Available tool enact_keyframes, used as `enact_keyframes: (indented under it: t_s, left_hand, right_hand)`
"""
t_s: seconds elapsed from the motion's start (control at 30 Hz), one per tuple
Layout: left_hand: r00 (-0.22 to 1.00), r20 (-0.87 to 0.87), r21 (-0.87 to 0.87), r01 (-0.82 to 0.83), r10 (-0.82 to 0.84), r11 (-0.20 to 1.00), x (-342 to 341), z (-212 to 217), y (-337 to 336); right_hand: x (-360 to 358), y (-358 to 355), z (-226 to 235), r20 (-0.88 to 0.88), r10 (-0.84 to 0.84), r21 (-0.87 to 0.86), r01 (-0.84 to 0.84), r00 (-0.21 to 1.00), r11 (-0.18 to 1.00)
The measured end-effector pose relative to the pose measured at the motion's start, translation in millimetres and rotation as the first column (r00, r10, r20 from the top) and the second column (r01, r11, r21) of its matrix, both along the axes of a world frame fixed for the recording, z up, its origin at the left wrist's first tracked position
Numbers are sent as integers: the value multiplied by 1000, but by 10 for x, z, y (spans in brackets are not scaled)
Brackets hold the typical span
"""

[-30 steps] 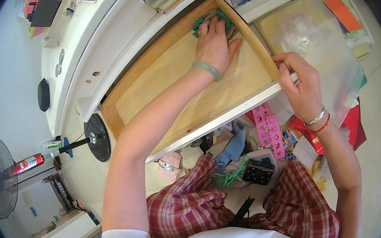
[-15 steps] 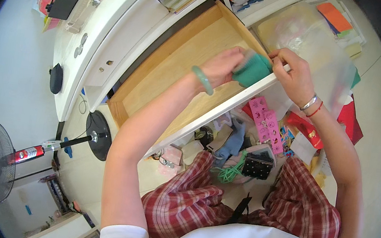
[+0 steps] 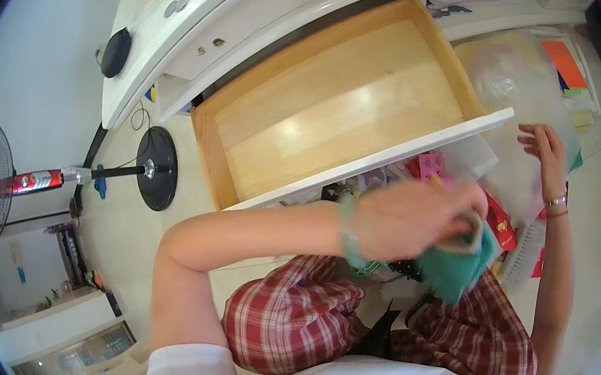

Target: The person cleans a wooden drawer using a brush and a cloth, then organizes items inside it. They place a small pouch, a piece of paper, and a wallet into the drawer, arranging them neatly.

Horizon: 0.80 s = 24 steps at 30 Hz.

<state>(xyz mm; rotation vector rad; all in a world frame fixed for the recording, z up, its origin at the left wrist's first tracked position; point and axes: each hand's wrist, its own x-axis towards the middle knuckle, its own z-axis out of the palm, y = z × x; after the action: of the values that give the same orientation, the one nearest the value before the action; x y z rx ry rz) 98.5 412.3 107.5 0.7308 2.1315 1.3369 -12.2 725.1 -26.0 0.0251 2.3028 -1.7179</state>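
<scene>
My left hand [image 3: 414, 221], blurred by motion, is closed around a folded green cloth [image 3: 457, 269] and hangs over my lap, in front of the drawer. A pale green bangle [image 3: 353, 232] circles its wrist. The pulled-out wooden drawer [image 3: 311, 105] has a white front, and nothing lies on its bare bottom. To the right of the drawer's front corner is my right hand [image 3: 545, 147], fingers stretched and holding nothing, above a large translucent plastic bag [image 3: 509, 74].
Between the drawer and my knees lie a pink strip [image 3: 434, 167], a red packet [image 3: 499, 223] and small items partly hidden by my left arm. A white ribbed thing [image 3: 525, 255] lies beside my right forearm. A standing fan's black base [image 3: 156, 168] is left of the drawer.
My left hand has brought the green cloth out from over the drawer toward my lap. My right hand has left the drawer's front edge, moved right and opened. The view has shifted.
</scene>
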Motion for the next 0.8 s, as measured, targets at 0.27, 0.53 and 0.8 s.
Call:
enact_keyframes:
  t_s: [0.27,0.53,0.8]
  left_hand:
    - [719,-540,-490,-692,438,531,-27,-321,-2556]
    - [845,-11,-693,-391,534,606,539,-960,-2416]
    - [930,257,-383,-152,263,911,-30,-877,-1794]
  right_hand:
    - [112,49,-132,25,7,-33,-6,1000,999]
    - [74,-652,418,-157,176,-122,-196,972,973]
    - [192,-854,315,-203,266,46,-262,942,964]
